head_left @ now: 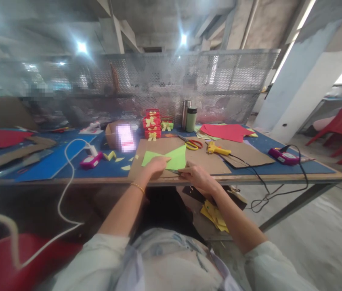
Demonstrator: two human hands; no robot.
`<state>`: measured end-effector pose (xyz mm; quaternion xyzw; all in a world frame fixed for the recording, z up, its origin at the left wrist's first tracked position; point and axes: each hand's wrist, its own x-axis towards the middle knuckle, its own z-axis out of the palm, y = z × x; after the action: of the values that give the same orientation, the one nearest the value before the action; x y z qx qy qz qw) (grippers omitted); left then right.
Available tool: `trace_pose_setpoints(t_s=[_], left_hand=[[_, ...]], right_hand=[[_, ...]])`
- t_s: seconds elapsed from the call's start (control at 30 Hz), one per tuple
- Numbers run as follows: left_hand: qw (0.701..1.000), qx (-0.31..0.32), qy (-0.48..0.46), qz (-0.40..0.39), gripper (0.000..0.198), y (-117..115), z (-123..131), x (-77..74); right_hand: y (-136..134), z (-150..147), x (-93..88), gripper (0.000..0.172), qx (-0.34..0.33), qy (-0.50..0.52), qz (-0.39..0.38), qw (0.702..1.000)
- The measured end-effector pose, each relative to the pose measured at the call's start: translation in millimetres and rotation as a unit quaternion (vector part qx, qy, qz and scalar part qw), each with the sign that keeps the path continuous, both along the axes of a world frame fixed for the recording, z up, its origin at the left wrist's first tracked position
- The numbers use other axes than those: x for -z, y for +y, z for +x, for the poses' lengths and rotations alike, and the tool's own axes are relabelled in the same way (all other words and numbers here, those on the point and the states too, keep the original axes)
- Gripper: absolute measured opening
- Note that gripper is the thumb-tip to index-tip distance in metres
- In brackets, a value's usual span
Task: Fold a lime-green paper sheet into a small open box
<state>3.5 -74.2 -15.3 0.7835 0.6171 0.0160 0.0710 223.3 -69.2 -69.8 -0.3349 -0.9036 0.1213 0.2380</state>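
A sheet of bright green paper (pixel 177 155), with a folded or overlapping part at its left, lies on a brown cardboard sheet (pixel 146 147) at the table's front edge. My left hand (pixel 158 165) presses on the paper, its index finger stretched across it and the other fingers curled. At the paper's lower right corner, my right hand (pixel 196 174) is closed in a pinch around a thin, dark, knife-like tool (pixel 173 171). Its tip points left along the paper's near edge; the exact kind is unclear. Scissors (pixel 193 144) with red and yellow handles rest behind my right hand.
A yellow glue gun (pixel 217 149) with a black cord lies at right, near red paper (pixel 227 131). Red boxes with yellow bows (pixel 152 125), a lit phone (pixel 125 137) and two flasks (pixel 191 119) stand behind. Purple power strips (pixel 91 160) sit at both sides.
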Motion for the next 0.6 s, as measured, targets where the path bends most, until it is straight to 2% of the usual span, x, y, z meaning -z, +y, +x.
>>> trace_pose_setpoints(t_s=[0.1,0.2,0.27,0.37,0.43,0.6], left_hand=[[0.999,-0.039,-0.001,0.001,0.061,-6.0,2.2,3.5],[0.995,-0.07,-0.038,0.054,0.063,-15.5,-0.8,12.2],[0.99,-0.089,-0.047,0.098,0.054,-23.4,-7.4,18.2],[0.982,-0.113,0.01,0.152,0.029,-36.4,-23.4,22.6],[0.973,-0.13,0.045,0.184,0.026,-43.7,-36.0,22.4],[0.964,-0.204,0.017,0.169,0.026,-50.8,-57.3,21.7]], right_hand=[[0.7,-3.3,-0.2,0.027,0.004,-0.007,0.002,1.0],[-0.1,-4.9,-2.3,0.027,0.0,-0.012,0.004,1.0],[-1.2,-4.6,-4.1,0.025,-0.002,-0.015,0.003,1.0],[-3.5,-3.8,-7.2,0.022,0.004,-0.025,0.0,1.0],[-5.7,-3.7,-9.7,0.022,0.009,-0.036,-0.003,0.999],[-9.4,-3.5,-14.6,0.022,0.02,-0.05,-0.006,0.999]])
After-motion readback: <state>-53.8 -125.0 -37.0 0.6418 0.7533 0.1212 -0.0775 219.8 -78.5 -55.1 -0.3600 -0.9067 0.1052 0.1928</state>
